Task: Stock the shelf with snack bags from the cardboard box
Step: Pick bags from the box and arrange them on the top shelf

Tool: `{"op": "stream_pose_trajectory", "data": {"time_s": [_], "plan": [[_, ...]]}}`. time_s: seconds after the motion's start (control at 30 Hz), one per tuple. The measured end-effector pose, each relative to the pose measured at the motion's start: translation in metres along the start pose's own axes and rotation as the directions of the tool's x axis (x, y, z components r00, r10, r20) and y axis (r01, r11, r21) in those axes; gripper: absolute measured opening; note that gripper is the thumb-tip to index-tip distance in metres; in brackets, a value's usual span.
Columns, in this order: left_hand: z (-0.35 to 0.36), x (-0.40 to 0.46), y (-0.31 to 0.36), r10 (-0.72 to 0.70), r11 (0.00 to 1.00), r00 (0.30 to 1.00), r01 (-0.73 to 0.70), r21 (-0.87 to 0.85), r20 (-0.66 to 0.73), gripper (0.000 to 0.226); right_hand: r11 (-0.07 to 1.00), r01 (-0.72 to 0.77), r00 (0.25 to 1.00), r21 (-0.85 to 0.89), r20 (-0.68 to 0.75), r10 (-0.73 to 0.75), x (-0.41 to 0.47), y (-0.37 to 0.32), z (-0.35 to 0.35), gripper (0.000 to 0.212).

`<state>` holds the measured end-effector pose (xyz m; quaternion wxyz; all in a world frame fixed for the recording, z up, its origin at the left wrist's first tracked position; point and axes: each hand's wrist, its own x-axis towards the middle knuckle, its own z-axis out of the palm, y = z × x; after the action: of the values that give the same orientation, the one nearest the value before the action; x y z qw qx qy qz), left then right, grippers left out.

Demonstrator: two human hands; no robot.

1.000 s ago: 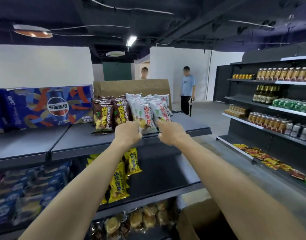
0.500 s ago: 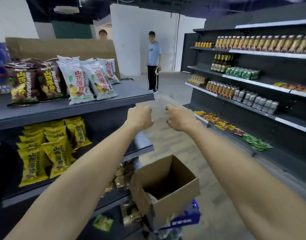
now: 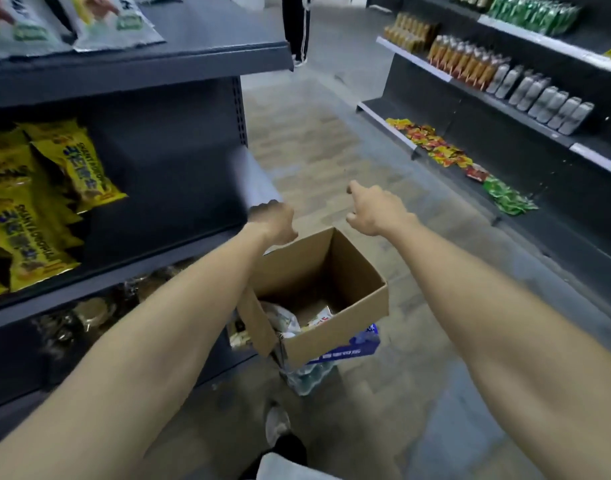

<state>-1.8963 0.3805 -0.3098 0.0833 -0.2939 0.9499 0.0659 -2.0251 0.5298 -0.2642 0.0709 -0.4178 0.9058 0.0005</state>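
Below our left hand (image 3: 273, 221) and right hand (image 3: 373, 213), the open cardboard box (image 3: 335, 327) holds a few white snack bags (image 3: 290, 318). Both hands hang loosely curled, empty.

- Left bare forearm: extended forward from the lower left corner, wrist straight.
- Left hand (image 3: 274, 220): back facing the camera, fingers loosely curled downward, holding nothing.
- Right bare forearm: extended forward from the lower right corner.
- Right hand (image 3: 375, 209): fingers loosely curled, holding nothing, apart from the left hand.
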Motion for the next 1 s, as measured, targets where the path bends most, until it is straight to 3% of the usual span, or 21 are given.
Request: {"op": "stream_pose_trajectory", "data": {"time_s": [0.23,0.5,0.63,0.87,1.0], "plan": [[0.062,0.047,-0.026,-0.012,0.997,0.995,0.020,-0.077,0.102,0.033,1.000,0.028,0.993,0.006,0.111,-0.029,0.059,-0.011,0.040,0.047],[0.138,0.061,-0.022,-0.080,0.991,0.964,0.105,-0.086,0.252,0.036,0.997,0.043,0.955,0.067,0.291,-0.061,0.089,-0.012,0.114,0.047],[0.171,0.059,-0.017,-0.120,0.970,0.904,0.195,-0.145,0.411,0.035,0.996,0.068,0.901,0.060,0.426,-0.087,0.097,0.001,0.155,0.050],[0.217,0.056,0.001,-0.263,0.877,0.788,0.436,-0.203,0.556,0.030,0.993,0.093,0.764,0.070,0.635,-0.116,0.116,0.024,0.223,0.050],[0.242,0.057,0.014,-0.354,0.793,0.695,0.578,-0.194,0.626,0.045,0.994,-0.073,0.670,0.082,0.743,-0.013,0.128,0.024,0.270,0.052]]}}
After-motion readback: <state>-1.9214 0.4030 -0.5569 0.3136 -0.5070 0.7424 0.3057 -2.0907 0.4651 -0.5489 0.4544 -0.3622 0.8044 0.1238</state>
